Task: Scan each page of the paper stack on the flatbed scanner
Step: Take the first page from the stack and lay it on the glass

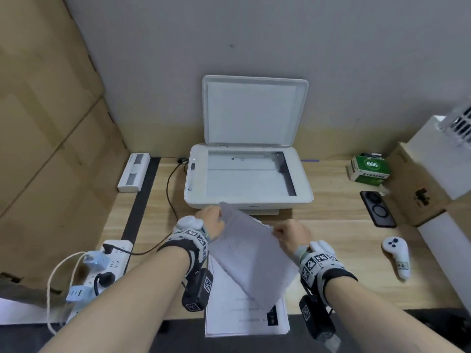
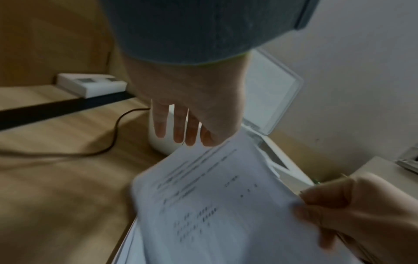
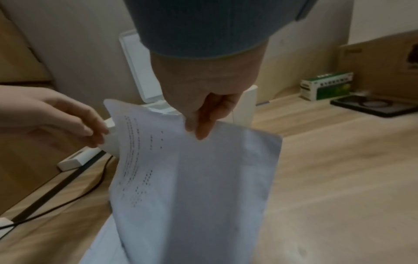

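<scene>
The white flatbed scanner stands at the back of the wooden desk with its lid raised and its glass bare. A paper stack lies at the desk's front edge. One printed sheet is lifted off it and tilted, in front of the scanner. My right hand pinches the sheet's far right edge between thumb and fingers. My left hand is at the sheet's far left corner, its fingers nearly straight and touching the corner.
A black cable runs from the scanner to a power strip at the left. A white box lies at the back left. On the right are a green carton, a phone, a white controller and a cardboard box.
</scene>
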Tool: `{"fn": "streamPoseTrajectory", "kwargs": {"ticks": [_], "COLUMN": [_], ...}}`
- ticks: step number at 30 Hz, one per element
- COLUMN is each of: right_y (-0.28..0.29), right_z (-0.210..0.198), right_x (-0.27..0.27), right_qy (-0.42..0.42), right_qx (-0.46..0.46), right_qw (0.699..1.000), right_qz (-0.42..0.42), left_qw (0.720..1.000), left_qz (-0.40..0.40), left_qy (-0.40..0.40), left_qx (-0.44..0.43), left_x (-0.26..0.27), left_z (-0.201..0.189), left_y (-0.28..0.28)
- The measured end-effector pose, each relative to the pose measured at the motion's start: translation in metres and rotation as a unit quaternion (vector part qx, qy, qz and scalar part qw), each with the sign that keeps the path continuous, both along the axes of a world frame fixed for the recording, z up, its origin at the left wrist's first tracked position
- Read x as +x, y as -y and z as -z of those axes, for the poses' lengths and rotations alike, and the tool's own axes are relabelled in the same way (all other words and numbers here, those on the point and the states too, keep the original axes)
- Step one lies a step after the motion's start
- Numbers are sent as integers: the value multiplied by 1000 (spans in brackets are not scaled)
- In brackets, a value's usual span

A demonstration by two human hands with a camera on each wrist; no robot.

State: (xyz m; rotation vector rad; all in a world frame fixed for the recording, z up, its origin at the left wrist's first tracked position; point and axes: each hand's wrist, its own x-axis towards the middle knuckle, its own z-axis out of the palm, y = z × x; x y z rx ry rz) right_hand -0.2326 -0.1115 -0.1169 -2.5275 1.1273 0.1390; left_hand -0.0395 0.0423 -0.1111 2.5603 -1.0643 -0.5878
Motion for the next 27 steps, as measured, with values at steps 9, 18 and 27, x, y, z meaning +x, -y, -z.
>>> {"fn": "streamPoseTrajectory", "kwargs": {"ticks": [9, 18, 27], "right_y": [67, 127, 158], "right_z": [-46, 33, 46], "right_x": [84, 127, 162], "right_qy": [98, 66, 40], "right_qx": [-10, -2, -36], "right_qw": [995, 992, 988], "right_qz": [-28, -104, -146], "left_qw": [995, 988, 981], "left_qz": [90, 67, 26], "left_qy": [16, 134, 186], "left_qx": [-47, 45, 41], "left_x": [46, 71, 99], "left_z": [-18, 31, 47], "left_y": [52, 90, 135]}}
